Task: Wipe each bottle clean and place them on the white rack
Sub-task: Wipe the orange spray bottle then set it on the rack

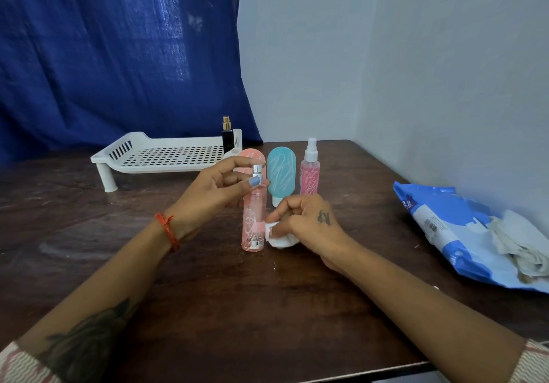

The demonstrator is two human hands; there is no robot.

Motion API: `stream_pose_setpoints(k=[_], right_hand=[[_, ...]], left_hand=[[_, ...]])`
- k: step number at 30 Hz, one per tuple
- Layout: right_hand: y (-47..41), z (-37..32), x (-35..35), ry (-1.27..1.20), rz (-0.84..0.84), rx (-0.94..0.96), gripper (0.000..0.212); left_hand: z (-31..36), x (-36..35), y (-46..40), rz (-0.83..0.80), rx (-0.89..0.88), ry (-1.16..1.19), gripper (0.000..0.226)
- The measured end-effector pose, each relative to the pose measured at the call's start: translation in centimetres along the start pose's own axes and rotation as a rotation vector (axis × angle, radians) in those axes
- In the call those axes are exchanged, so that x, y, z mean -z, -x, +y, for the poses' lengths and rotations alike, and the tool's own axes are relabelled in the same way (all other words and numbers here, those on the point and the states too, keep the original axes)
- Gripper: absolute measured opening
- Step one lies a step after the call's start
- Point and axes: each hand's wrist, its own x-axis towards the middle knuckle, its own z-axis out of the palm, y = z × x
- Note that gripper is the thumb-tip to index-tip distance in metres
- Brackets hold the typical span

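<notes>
A tall pink spray bottle (254, 222) stands upright at the middle of the table. My left hand (218, 185) pinches its silver top between thumb and fingers. My right hand (306, 222) grips a crumpled white wipe (277, 235) against the bottle's lower right side. Behind stand a pink tube (252, 157), partly hidden by my left hand, a teal tube (281, 174) and a small pink spray bottle (310, 168). A black perfume bottle (227, 136) stands at the right end of the white rack (166, 154).
A blue and white wipes pack (463, 234) lies at the table's right, with used wipes (517, 246) piled on it. Blue curtain hangs behind the rack. A pale wall borders the dark wooden table (267, 308) on the right.
</notes>
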Motion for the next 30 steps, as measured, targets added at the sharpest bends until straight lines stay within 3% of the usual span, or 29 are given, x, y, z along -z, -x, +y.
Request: stream_pose_setpoints(k=[6,9,17,19,22,30], right_hand=[[-0.21,-0.25,0.10,-0.124,0.248,0.298,0.014],[-0.17,-0.17,-0.18,-0.075,0.233,0.339,0.015],[-0.40,0.45,-0.09,0.062,0.181,0.238,0.014],[-0.47,0.34,0.03,-0.010,0.231,0.242,0.014],[-0.69,0.26,0.32,-0.101,0.323,0.345,0.012],[-0.24,0.36,-0.31,0.136,0.261,0.578,0.014]], left_hand=[[0.01,0.03,0.07,-0.012,0.011,0.006,0.033],[0.03,0.03,0.08,-0.016,0.015,0.019,0.033],[-0.06,-0.04,0.07,0.003,0.038,0.016,0.033],[-0.14,-0.04,0.05,0.010,0.039,0.009,0.033],[-0.28,0.02,0.03,0.025,0.051,-0.005,0.033],[-0.21,-0.10,0.00,0.028,0.058,-0.017,0.021]])
